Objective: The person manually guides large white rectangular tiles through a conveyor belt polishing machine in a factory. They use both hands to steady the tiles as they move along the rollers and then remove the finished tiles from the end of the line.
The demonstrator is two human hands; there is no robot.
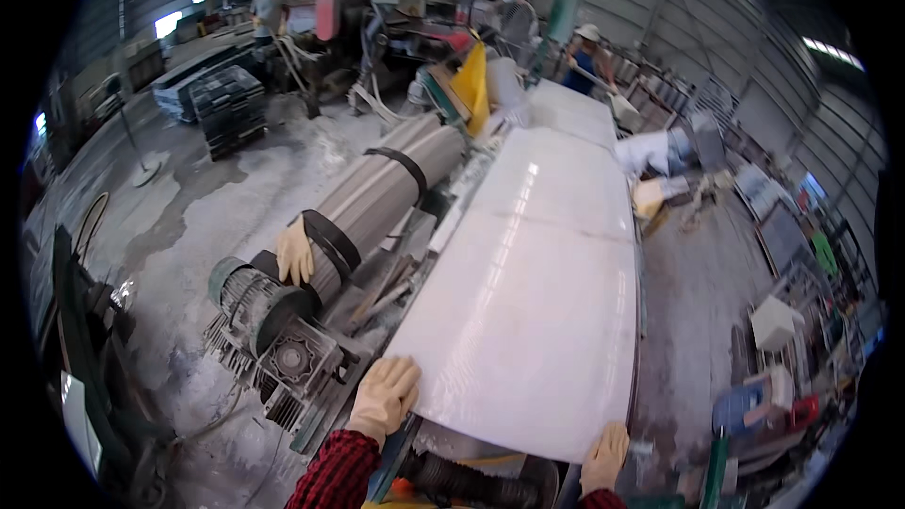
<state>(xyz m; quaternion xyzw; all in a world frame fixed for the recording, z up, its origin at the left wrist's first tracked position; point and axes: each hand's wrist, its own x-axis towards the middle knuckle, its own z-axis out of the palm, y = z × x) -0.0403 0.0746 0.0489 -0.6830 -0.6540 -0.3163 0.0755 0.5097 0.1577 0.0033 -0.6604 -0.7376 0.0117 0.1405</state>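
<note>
A long, glossy white slab (547, 320) stretches away from me, with a faint seam line across it. My left hand (386, 393), in a cream rubber glove, is closed on the slab's near left corner. At the near right corner, my right hand (606, 457), gloved the same way, grips the edge. Both thumbs and the undersides of the fingers are partly hidden. Red-and-black checked sleeves cover my forearms. Beneath the near edge a dark ribbed roller (476, 483) shows.
Left of the slab lies a grey-brown roller (372, 184) with black bands and a loose cream glove (294, 252) on it. A motor with gearbox (292, 351) sits at its near end. Farther off are a yellow sheet (471, 90) and a person in a white hat (586, 52). Clutter lines the right.
</note>
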